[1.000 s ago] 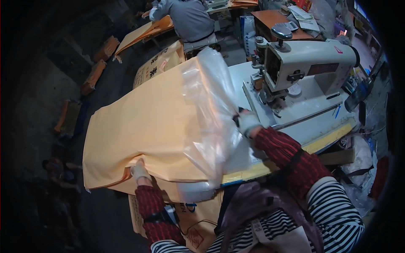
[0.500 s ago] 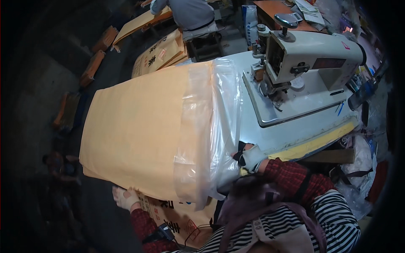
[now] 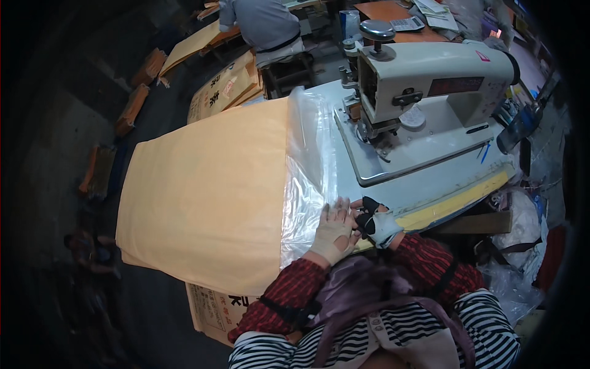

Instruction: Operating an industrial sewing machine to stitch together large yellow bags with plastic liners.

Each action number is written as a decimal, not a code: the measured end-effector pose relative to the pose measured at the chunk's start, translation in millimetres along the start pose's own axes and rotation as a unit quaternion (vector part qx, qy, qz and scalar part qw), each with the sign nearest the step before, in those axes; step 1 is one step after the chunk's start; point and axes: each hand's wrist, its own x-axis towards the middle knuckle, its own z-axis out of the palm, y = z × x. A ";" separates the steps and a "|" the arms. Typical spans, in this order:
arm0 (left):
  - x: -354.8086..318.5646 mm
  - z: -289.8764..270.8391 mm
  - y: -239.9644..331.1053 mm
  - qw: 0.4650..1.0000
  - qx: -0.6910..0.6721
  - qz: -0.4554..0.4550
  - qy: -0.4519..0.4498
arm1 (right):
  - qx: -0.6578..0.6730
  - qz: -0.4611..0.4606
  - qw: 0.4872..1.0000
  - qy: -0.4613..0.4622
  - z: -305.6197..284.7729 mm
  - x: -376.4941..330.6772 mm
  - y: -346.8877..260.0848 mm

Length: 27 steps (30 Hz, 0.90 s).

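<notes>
A tan bag (image 3: 203, 197) was spread over the left end of the table (image 3: 418, 186), and that end was hidden by it. Clear plastic (image 3: 307, 157) was seen poking out of the bag's right end. The left hand (image 3: 335, 237) was laid on the near end of the plastic, close to the table's near edge, with its fingers long and a little apart. The right hand (image 3: 382, 226) was held just beside it at the same edge, with its fingers bent; whether the plastic was pinched there could not be told. The near edge was lined by a yellow strip (image 3: 458, 200). A sewing machine (image 3: 430, 83) was set toward the table's far edge, and a blue pen (image 3: 485, 152) was left near its right end. Below the bag, a printed bag (image 3: 215, 310) was partly seen.
</notes>
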 end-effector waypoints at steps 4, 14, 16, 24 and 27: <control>-12.3 -49.3 -32.9 0.996 -0.006 -0.085 0.014 | 0.001 0.074 0.997 0.004 -2.4 -6.2 -25.9; -18.3 -18.3 -84.2 0.930 -0.128 -0.286 0.194 | 0.131 0.092 0.983 -0.090 5.0 40.7 -16.1; -23.1 -24.5 -90.3 0.866 -0.305 -0.352 0.184 | 0.138 0.072 0.984 -0.081 3.7 48.3 -16.3; -18.8 -16.9 -77.1 0.869 -0.304 -0.344 0.187 | -0.273 -0.128 0.953 -0.044 43.8 82.0 -25.0; -13.5 -17.9 -62.8 0.967 -0.022 -0.192 0.167 | -0.187 -0.122 0.974 -0.030 42.6 92.8 -9.7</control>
